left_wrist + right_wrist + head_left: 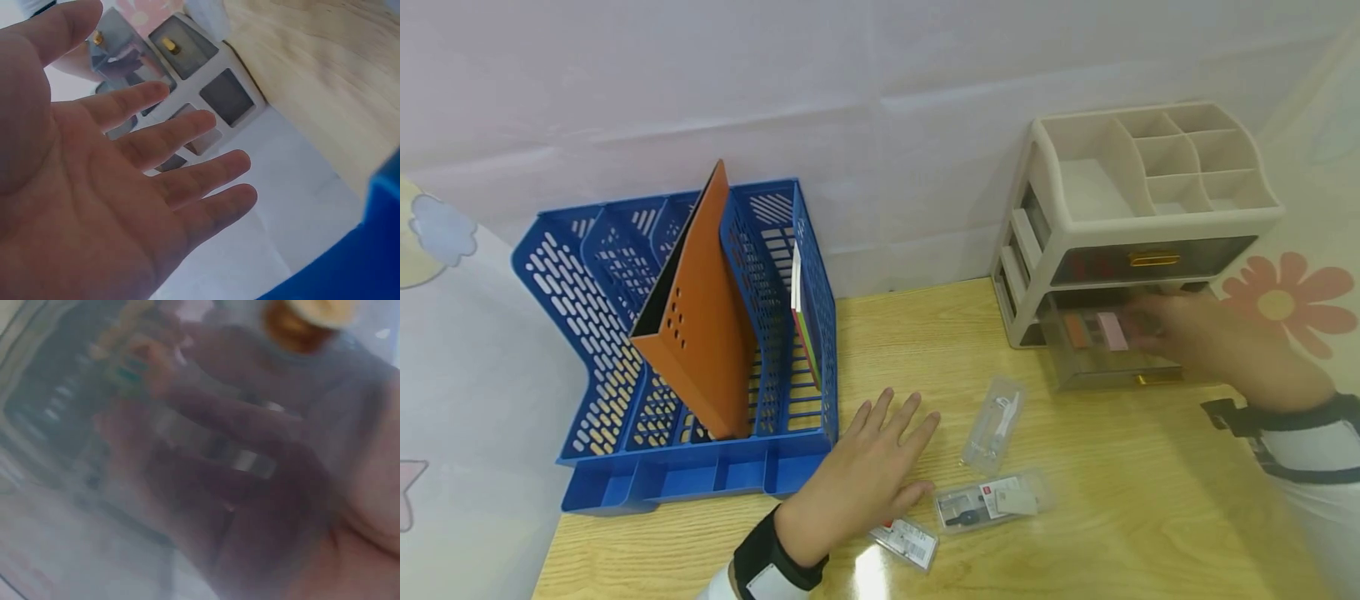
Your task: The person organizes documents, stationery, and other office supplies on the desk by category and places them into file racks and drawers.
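My right hand [1195, 333], blurred, reaches into the pulled-out clear drawer [1093, 383] of a cream desktop organizer [1060, 250]. Its fingers are beside a pink strip [1112, 331], with an orange strip [1076, 331] further left. Through the drawer's clear plastic the right wrist view shows that hand [250, 456] only dimly, so whether it holds anything is unclear. Fingers spread and palm down, my left hand [865, 471] is above the table with nothing in it. Near it lie a clear pack with a white cable [1000, 421], another with a dark-ended item [973, 508], and a pack with a barcode label [913, 543].
A blue desk file rack [692, 454] stands at the left, holding an orange folder [700, 333] and thin booklets [805, 317]. The organizer's upper drawer [1150, 260] is closed, and its top has several compartments. A pale cloth [925, 167] hangs behind the wooden table [917, 333].
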### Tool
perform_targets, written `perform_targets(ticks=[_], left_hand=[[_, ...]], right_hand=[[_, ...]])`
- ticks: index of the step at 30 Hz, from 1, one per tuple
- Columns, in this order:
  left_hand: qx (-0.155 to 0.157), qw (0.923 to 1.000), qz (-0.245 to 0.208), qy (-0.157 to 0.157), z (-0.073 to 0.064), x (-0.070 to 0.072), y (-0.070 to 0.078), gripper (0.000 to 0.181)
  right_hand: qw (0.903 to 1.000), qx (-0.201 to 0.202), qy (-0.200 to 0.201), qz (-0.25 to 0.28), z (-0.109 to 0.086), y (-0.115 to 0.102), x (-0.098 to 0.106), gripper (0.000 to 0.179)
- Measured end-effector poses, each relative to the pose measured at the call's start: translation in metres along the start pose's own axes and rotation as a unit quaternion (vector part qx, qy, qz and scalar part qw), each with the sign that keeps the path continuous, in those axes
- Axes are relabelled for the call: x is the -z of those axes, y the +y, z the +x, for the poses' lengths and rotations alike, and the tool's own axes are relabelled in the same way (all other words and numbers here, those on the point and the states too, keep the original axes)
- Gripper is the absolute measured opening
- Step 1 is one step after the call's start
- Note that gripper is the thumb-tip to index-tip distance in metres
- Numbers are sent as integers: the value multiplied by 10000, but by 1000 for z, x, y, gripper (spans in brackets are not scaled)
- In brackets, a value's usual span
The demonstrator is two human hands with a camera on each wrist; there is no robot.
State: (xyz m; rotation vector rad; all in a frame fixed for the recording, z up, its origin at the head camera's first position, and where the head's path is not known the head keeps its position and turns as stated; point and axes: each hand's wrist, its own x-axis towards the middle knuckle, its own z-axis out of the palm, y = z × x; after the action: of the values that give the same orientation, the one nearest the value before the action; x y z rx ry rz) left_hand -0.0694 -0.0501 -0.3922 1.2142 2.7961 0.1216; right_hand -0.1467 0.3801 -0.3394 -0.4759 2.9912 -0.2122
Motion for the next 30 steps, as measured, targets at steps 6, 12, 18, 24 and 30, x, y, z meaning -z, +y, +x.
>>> perform_targets(ticks=[6,12,18,24,30], left_hand=[[56,9999,-136,-5,3,-4,-4,73],[43,9998,-183,68,5,-5,-6,74],[92,9995,-306,60,10,-6,-7,73],[102,9992,-377,95,18,-5,-6,72],[134,9990,-410,144,24,-3,-4,71]], right_hand=[[9985,-489,-211,149,-19,-20,14,40],[9914,646,1138,-100,-42,-52,13,34],[9705,1399,1920,409,-50,-83,5,30],[9446,2528,1979,675,-53,-112,-22,26],[9253,3247,1787,810,-53,-128,-63,38]])
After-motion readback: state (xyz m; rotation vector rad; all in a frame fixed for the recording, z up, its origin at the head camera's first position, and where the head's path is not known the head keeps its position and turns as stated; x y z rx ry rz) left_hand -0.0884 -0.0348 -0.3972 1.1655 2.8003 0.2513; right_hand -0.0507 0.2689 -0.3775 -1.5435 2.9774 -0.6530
